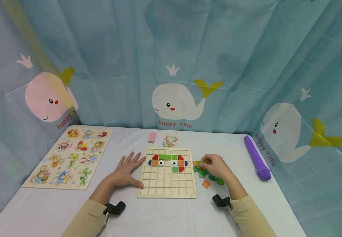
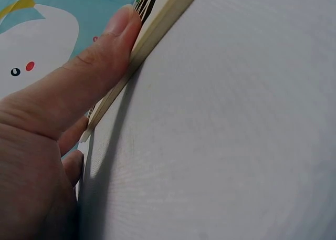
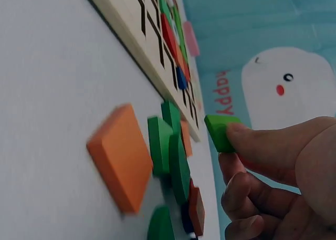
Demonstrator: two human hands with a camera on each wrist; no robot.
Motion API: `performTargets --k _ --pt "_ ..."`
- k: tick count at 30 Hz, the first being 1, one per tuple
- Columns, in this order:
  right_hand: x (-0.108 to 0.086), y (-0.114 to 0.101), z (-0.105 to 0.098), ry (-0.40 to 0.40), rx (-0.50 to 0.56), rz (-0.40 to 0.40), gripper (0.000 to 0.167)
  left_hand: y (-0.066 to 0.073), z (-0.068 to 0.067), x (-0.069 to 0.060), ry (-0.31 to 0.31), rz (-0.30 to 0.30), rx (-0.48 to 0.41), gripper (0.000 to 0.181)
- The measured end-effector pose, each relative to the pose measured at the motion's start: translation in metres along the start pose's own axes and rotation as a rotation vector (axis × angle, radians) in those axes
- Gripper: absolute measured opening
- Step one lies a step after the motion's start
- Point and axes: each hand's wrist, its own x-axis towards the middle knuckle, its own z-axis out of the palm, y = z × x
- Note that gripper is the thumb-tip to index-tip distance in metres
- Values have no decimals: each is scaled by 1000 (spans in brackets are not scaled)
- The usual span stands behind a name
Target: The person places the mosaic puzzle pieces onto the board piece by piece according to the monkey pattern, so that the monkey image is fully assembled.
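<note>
A wooden grid board (image 1: 166,194) lies in the middle of the table, with red, green, orange and blue pieces and two eye pieces in its upper rows. My left hand (image 1: 125,172) lies spread at the board's left side, its thumb (image 2: 113,45) resting on the edge. At the board's right, my right hand (image 1: 216,165) is over a pile of loose pieces (image 1: 201,174). In the right wrist view my right hand (image 3: 278,171) pinches a green piece (image 3: 220,132) between thumb and finger, above the pile. An orange square (image 3: 123,158) lies nearer.
A picture card (image 1: 170,141) and a pink block (image 1: 152,137) lie behind the board. At the left is an insect puzzle board (image 1: 70,158); a purple tube (image 1: 257,158) lies at the right. A whale-print curtain (image 1: 114,65) hangs behind the table.
</note>
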Motion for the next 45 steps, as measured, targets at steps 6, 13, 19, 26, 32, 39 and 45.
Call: performTargets --k 6,13,19,26,32,39,45 --pt "5 -14 15 9 36 -58 14 2 -1 0 2 2 -3 129" --pt "10 -35 32 -5 69 -136 9 3 0 0 2 6 -4 129" --pt "13 -51 44 -44 66 -208 5 2 -1 0 -2 1 8 130" --pt "18 -68 64 -90 49 -279 6 0 1 0 12 11 3 130" --pt "21 -81 80 -91 34 -310 7 1 0 0 3 13 5 129" --pt "25 -90 95 -75 -13 -311 8 2 0 0 -1 -3 5 128" --pt "27 -95 103 -72 -68 -302 9 -1 0 1 -5 1 3 130"
